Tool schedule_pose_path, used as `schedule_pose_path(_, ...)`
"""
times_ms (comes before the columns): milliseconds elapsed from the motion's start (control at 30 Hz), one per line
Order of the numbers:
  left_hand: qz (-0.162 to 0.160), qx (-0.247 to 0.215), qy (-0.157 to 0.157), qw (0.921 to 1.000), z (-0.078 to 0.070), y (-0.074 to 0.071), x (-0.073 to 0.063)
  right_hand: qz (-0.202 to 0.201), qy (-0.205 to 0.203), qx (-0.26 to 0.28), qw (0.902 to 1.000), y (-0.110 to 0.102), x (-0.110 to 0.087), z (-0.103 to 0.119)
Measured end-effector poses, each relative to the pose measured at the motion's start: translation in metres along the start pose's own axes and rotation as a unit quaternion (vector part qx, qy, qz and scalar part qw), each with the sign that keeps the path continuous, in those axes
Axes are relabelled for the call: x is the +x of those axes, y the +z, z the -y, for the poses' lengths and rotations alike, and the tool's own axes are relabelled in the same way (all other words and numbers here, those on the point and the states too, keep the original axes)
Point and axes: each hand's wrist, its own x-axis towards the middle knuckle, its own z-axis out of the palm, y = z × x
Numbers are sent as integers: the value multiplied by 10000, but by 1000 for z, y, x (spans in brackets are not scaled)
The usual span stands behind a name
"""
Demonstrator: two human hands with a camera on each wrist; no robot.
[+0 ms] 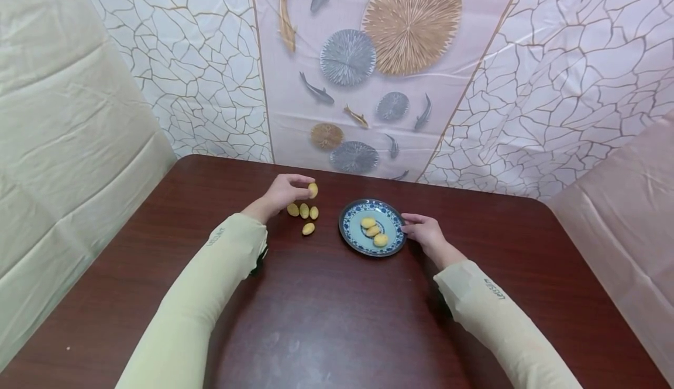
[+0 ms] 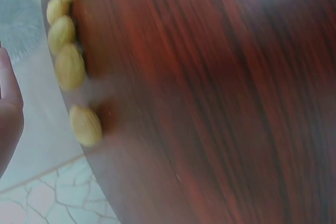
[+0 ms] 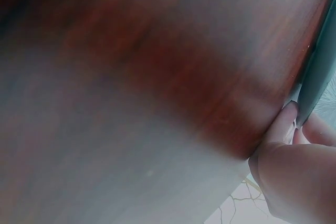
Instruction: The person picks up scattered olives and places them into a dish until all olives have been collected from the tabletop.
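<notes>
My left hand (image 1: 286, 193) pinches a small yellow oval piece (image 1: 313, 190), like a little fruit or potato, between thumb and fingertips above the table. Beneath and beside that hand, several matching yellow pieces (image 1: 304, 211) lie on the wood, most in a row, one (image 1: 308, 229) closer to me. In the left wrist view the loose pieces (image 2: 70, 66) look faintly ridged. A blue-and-white patterned plate (image 1: 351, 241) with a dark rim carries three yellow pieces (image 1: 372, 231). At its right edge my right hand (image 1: 425, 234) grips the rim; the right wrist view shows thumb and fingers there.
Everything sits on a dark reddish-brown table (image 1: 337, 319). Behind it hangs a printed cloth (image 1: 295, 120) with fish and round leaf shapes. Pale draped fabric (image 1: 63, 143) encloses the left side, and more fabric (image 1: 621, 184) the right.
</notes>
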Motion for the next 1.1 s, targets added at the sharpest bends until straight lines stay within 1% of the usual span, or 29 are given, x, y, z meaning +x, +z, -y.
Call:
schedule_pose_path(133, 132, -101, 34, 9999, -8, 14, 4, 1, -19, -26, 10000, 0, 1, 0)
schedule_pose_path(300, 194, -197, 12, 9996, -18, 33, 8, 32, -94, 65, 9999, 0, 3, -2)
schedule_pose_path(433, 225, -205, 1, 9995, -22, 47, 11, 69, -119, 132, 9998, 0, 2, -2)
schedule_pose_path(600, 237, -159, 25, 9996, -23, 62, 15, 67, -132, 76, 9999, 0, 1, -2)
schedule_pose_path(767, 362, 35, 76, 9993, -23, 74, 19, 53, -156, 77, 9998, -1, 0, -1)
schedule_pose_path(1000, 549, 299, 121, 9980, -22, 88, 21, 140, -227, 89, 9996, 0, -3, -1)
schedule_pose_path(1100, 574, 547, 222, 9966, -22, 93, 23, 114, -245, 78, 9996, 0, -3, 0)
